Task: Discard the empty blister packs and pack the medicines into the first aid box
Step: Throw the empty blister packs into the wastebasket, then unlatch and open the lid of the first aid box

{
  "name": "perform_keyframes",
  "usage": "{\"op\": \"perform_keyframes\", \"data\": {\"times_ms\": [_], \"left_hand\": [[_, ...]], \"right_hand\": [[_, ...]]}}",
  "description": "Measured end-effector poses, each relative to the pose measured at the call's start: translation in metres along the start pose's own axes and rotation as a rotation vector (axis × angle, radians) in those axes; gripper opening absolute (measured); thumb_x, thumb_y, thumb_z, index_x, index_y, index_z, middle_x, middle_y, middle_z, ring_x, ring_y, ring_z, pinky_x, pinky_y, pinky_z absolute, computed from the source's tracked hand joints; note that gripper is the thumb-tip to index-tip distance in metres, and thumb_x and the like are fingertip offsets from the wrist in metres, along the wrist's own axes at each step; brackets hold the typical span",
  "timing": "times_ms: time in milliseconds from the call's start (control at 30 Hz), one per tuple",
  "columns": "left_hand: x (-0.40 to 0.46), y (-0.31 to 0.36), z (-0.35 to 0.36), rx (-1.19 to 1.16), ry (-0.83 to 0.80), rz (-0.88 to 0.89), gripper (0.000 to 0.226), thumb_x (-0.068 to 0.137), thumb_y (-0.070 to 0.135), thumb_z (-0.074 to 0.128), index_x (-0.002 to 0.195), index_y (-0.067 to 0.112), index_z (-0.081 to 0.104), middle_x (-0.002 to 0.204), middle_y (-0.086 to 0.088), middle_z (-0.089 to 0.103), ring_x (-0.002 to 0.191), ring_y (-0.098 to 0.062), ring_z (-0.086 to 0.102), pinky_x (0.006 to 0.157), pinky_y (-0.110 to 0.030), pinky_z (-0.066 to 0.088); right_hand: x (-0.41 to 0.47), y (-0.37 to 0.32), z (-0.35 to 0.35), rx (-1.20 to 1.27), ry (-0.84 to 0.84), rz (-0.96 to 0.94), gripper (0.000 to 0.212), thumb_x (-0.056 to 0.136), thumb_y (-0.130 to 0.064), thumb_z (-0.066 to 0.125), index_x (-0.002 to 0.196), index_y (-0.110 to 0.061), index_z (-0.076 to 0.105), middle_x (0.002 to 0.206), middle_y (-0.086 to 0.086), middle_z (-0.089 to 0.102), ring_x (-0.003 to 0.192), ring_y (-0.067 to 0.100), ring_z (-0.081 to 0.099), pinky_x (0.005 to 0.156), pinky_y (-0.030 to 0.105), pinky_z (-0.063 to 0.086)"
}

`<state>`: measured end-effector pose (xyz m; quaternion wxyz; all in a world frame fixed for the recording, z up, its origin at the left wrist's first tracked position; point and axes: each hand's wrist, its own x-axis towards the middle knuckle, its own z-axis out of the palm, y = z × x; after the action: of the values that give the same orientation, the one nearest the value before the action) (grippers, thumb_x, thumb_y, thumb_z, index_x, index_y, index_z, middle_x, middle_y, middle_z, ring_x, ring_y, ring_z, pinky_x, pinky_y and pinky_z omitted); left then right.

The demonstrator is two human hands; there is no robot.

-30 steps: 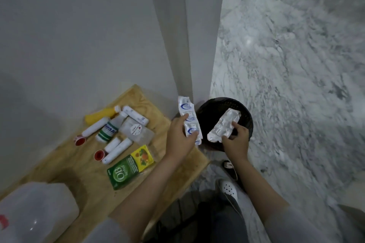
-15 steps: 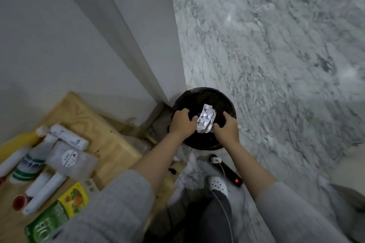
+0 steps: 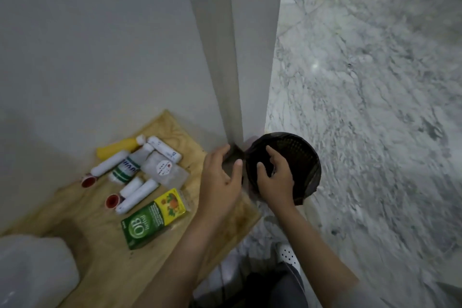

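Observation:
A black mesh bin [image 3: 301,155] stands on the marble floor beside the wall corner. My right hand [image 3: 276,177] hovers over its near rim, fingers apart and empty. My left hand [image 3: 221,180] is just left of the bin, above the wooden board's right end, also spread and empty. No blister pack is visible in either hand or in the dark bin. On the wooden board [image 3: 87,210] lie the medicines: a green and yellow OB box [image 3: 152,219], a yellow bottle [image 3: 118,147], a white and green bottle [image 3: 130,166], white tubes [image 3: 136,195] with red caps, and a clear pouch [image 3: 163,169].
A translucent white box [image 3: 32,270] sits at the lower left on the board. A grey wall and corner post [image 3: 232,57] rise behind the board and bin. Marble floor [image 3: 375,107] spreads to the right. My dark trousers and a white shoe [image 3: 287,254] are at the bottom.
Both hands held blister packs over the bin, then crumpled them together above it. Now both hands are empty and spread, and the packs are out of sight.

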<state>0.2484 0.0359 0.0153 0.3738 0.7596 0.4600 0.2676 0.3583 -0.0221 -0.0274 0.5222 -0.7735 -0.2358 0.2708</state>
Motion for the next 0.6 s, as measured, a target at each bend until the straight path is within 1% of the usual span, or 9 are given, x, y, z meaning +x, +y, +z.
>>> {"op": "perform_keyframes", "data": {"times_ms": [33,133,233,300,367,400,467,533,600], "left_hand": [[-0.012,-0.004,-0.020,-0.005,0.052,0.008,0.036,0.093,0.029,0.056,0.128,0.019,0.053,0.128,0.005,0.049,0.116,0.003,0.043,0.094,-0.001,0.028],[-0.052,-0.019,-0.086,-0.012,0.178,0.040,0.039,0.090,0.039,0.052,0.125,0.022,0.054,0.129,0.007,0.053,0.122,0.006,0.043,0.099,-0.006,0.031],[-0.094,-0.039,-0.149,0.000,0.342,0.075,0.039,0.088,0.040,0.049,0.123,0.025,0.053,0.127,0.012,0.052,0.124,0.006,0.042,0.100,-0.007,0.030],[-0.120,-0.058,-0.184,0.039,0.496,0.097,0.037,0.088,0.038,0.051,0.121,0.021,0.055,0.125,0.008,0.055,0.122,0.002,0.046,0.102,-0.012,0.033],[-0.143,-0.081,-0.214,0.084,0.655,0.113,0.038,0.089,0.039,0.052,0.117,0.014,0.058,0.120,0.001,0.058,0.119,-0.004,0.051,0.103,-0.018,0.036],[-0.155,-0.092,-0.227,0.104,0.730,0.114,0.038,0.089,0.038,0.053,0.115,0.011,0.059,0.118,-0.005,0.059,0.117,-0.011,0.053,0.103,-0.022,0.038],[-0.177,-0.119,-0.247,0.169,0.856,0.080,0.038,0.087,0.032,0.055,0.111,0.004,0.061,0.116,-0.015,0.061,0.114,-0.023,0.056,0.102,-0.030,0.041],[-0.201,-0.147,-0.262,0.253,0.950,0.009,0.041,0.086,0.033,0.055,0.111,0.001,0.063,0.121,-0.017,0.060,0.117,-0.028,0.053,0.105,-0.035,0.040],[-0.224,-0.174,-0.274,0.307,1.024,-0.063,0.044,0.084,0.036,0.055,0.114,0.004,0.063,0.130,-0.015,0.056,0.125,-0.027,0.048,0.108,-0.040,0.036]], "right_hand": [[-0.013,-0.014,0.011,0.011,-0.005,-0.073,0.042,0.089,-0.015,0.056,0.131,-0.014,0.049,0.121,-0.007,0.049,0.118,0.010,0.046,0.100,0.027,0.038],[-0.056,-0.054,0.049,0.042,-0.078,-0.244,0.038,0.087,-0.013,0.058,0.123,-0.024,0.053,0.114,-0.011,0.054,0.110,0.005,0.051,0.095,0.020,0.039],[-0.097,-0.086,0.093,0.062,-0.251,-0.397,0.033,0.089,-0.019,0.056,0.120,-0.031,0.053,0.119,-0.014,0.057,0.114,-0.001,0.050,0.096,0.013,0.038],[-0.122,-0.102,0.122,0.086,-0.387,-0.535,0.032,0.088,-0.026,0.053,0.120,-0.030,0.053,0.121,-0.017,0.057,0.118,-0.003,0.049,0.098,0.014,0.040],[-0.145,-0.112,0.149,0.083,-0.518,-0.643,0.034,0.087,-0.028,0.052,0.121,-0.029,0.053,0.122,-0.016,0.057,0.119,-0.003,0.049,0.099,0.015,0.040],[-0.156,-0.114,0.161,0.077,-0.584,-0.691,0.034,0.087,-0.026,0.053,0.121,-0.028,0.054,0.122,-0.014,0.058,0.118,-0.003,0.049,0.099,0.016,0.040],[-0.176,-0.116,0.180,0.068,-0.703,-0.780,0.036,0.086,-0.023,0.055,0.122,-0.025,0.056,0.122,-0.009,0.060,0.119,0.002,0.051,0.099,0.022,0.042],[-0.194,-0.112,0.198,0.055,-0.797,-0.870,0.038,0.086,-0.022,0.057,0.124,-0.022,0.056,0.125,-0.009,0.060,0.120,0.003,0.050,0.101,0.025,0.043],[-0.210,-0.107,0.213,0.055,-0.886,-0.963,0.039,0.086,-0.020,0.058,0.125,-0.019,0.056,0.129,-0.009,0.058,0.124,0.002,0.048,0.103,0.025,0.041]]}}
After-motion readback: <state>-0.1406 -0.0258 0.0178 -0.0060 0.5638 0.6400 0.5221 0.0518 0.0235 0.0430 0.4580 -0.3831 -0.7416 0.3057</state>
